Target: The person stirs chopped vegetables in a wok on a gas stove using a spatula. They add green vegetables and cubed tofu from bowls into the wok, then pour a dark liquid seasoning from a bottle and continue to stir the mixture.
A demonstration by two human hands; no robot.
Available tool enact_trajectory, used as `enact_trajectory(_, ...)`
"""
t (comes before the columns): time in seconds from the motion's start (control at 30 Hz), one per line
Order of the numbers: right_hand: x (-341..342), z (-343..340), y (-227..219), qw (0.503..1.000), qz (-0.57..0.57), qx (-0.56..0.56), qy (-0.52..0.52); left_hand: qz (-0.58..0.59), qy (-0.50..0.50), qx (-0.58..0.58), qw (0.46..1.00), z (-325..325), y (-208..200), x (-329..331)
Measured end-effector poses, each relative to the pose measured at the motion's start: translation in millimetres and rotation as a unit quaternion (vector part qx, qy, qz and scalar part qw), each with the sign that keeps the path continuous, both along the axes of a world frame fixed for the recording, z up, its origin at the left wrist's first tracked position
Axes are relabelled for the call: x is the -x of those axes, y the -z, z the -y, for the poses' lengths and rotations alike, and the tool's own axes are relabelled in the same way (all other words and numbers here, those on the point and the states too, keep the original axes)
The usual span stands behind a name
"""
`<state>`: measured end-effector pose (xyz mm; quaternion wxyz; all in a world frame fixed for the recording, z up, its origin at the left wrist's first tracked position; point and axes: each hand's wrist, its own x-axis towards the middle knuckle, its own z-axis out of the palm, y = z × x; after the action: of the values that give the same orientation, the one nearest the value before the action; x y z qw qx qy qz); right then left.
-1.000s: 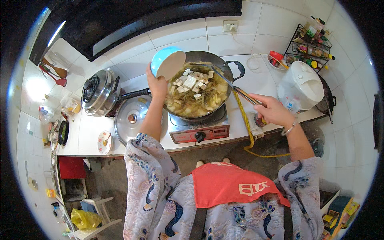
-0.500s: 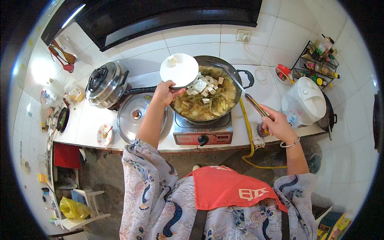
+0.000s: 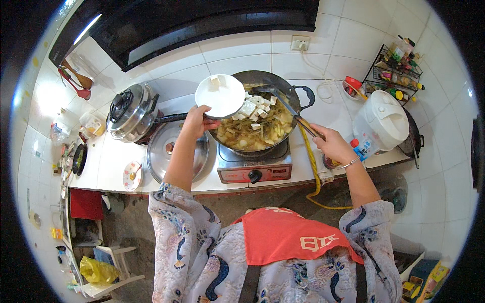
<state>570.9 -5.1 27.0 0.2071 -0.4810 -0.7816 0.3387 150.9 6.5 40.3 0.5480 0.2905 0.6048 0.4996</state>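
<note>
My left hand (image 3: pixel 196 122) grips a white bowl (image 3: pixel 218 103) by its near edge, tilted over the left side of the wok (image 3: pixel 255 77). A small piece of tofu (image 3: pixel 215 81) clings near the bowl's far rim. In the wok, white tofu cubes (image 3: pixel 248 108) lie heaped on a brownish stew (image 3: pixel 252 137) with greenish strands and pale chunks. My right hand (image 3: pixel 332 145) is closed round the handle of a spatula (image 3: pixel 288 103). The spatula's dark blade reaches into the wok beside the tofu, at the far side. The wok sits on a portable stove (image 3: pixel 255 170).
Left of the stove are a steel lid (image 3: pixel 159 164), a pressure cooker (image 3: pixel 132 112) and a small patterned bowl (image 3: pixel 132 175). To the right stand a white rice cooker (image 3: pixel 380 120), a red container (image 3: pixel 353 87) and a bottle rack (image 3: pixel 396 76). A yellow hose (image 3: pixel 313 171) hangs over the counter edge.
My right hand has moved left and up toward the wok, and the spatula blade now lies closer to the tofu. The bowl stays tilted over the wok's left side. The view has shifted slightly.
</note>
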Motion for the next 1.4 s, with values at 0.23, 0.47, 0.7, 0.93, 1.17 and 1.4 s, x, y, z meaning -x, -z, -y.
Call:
enact_trajectory(0.23,-5,0,-14,0.997,0.025,0.071,-0.022,0.052,0.008,0.016,0.998,26,-1,1)
enact_trajectory(0.47,62,-42,-71,0.998,-0.026,-0.006,-0.059,-0.039,0.067,-0.012,0.997,38,-19,-14)
enact_trajectory(0.7,161,-107,-54,0.930,0.015,-0.329,-0.166,-0.056,0.149,0.053,0.986,21,-37,-22)
enact_trajectory(0.93,210,-93,-24,0.909,0.081,-0.381,-0.146,-0.053,0.171,0.058,0.982,38,-26,-13)
enact_trajectory(1.17,198,-113,-16,0.985,-0.036,-0.166,-0.034,-0.044,0.093,0.058,0.993,61,-6,7)
enact_trajectory(1.4,192,-139,8,0.997,-0.052,0.014,-0.048,0.026,0.007,0.010,1.000,78,9,14)
